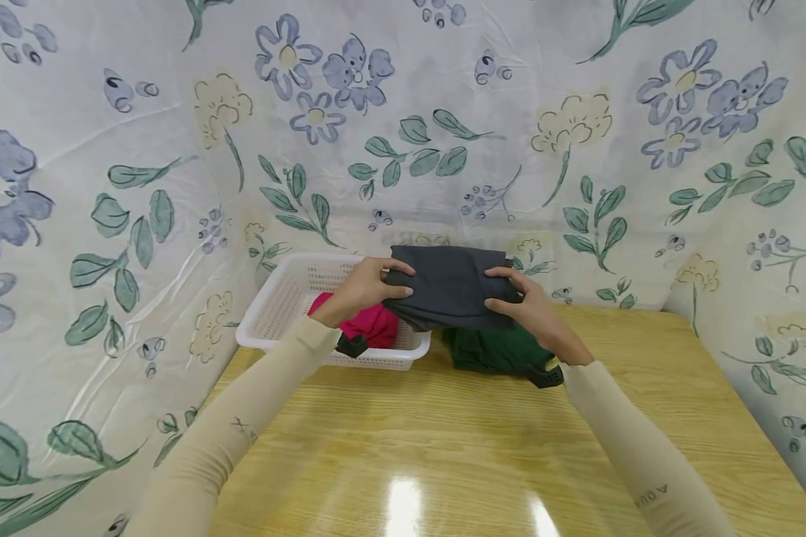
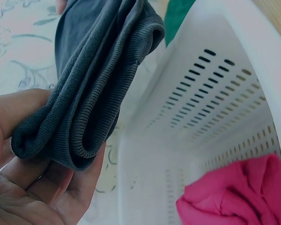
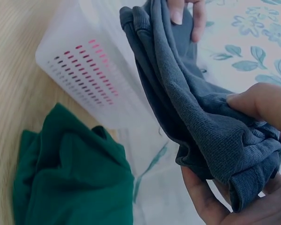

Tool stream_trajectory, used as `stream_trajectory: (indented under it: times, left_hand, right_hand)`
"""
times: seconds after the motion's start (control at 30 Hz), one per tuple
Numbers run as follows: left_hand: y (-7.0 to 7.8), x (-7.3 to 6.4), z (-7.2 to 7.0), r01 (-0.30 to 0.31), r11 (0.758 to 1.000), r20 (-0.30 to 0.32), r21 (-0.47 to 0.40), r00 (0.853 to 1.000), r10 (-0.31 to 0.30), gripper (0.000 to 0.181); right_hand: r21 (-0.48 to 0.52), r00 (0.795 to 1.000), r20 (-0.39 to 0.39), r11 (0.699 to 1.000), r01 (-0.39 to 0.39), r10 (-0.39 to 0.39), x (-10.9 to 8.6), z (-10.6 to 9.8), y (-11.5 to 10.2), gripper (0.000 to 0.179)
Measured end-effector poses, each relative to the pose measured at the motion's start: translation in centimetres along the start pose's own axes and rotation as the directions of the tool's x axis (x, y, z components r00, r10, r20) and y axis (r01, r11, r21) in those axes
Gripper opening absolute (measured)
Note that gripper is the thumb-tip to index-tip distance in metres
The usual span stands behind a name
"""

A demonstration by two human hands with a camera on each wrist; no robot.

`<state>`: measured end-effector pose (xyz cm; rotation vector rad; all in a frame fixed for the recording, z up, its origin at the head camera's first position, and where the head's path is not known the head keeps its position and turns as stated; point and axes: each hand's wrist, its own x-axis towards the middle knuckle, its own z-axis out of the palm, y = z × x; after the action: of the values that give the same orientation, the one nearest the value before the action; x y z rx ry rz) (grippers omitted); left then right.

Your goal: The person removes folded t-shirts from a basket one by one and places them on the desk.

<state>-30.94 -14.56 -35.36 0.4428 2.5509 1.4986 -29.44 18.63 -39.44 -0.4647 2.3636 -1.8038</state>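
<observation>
Dark grey cloth point(image 1: 450, 287), gripped at either end by left hand point(image 1: 366, 289) and right hand point(image 1: 532, 304), runs lengthwise parallel to the counter point(image 1: 389, 432)'s far edge, left hand nearer the basket point(image 1: 376, 362).

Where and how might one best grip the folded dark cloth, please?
The folded dark cloth is likely best pinched at its left and right ends, coming from both sides: it is wide, and its stacked soft layers could sag if held at one end.
</observation>
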Motion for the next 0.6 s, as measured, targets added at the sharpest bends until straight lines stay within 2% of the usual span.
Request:
stream_trajectory:
  times: [0.17, 0.43, 0.6]
  left_hand:
    - [0.1, 0.5, 0.9, -0.015, 1.0, 0.006, -0.005, 1.0, 0.015, 0.036]
    - [0.7, 1.2, 2.2, -0.024, 0.998, 0.009, 0.057, 1.0, 0.024, 0.033]
    - [1.0, 1.6, 3.1, -0.045, 0.998, 0.033, 0.033, 0.998, 0.044, 0.033]
  right_hand:
    - [-0.021, 1.0, -0.01, 1.0, -0.006, 0.006, -0.4, -0.8, 0.4, 0.056]
    - [-0.034, 0.999, -0.022, 0.999, -0.025, 0.024, -1.5, -2.0, 0.9, 0.057]
    - [-0.042, 0.999, -0.039, 0.999, -0.015, 0.014, -2.1, -2.8, 1.1, 0.058]
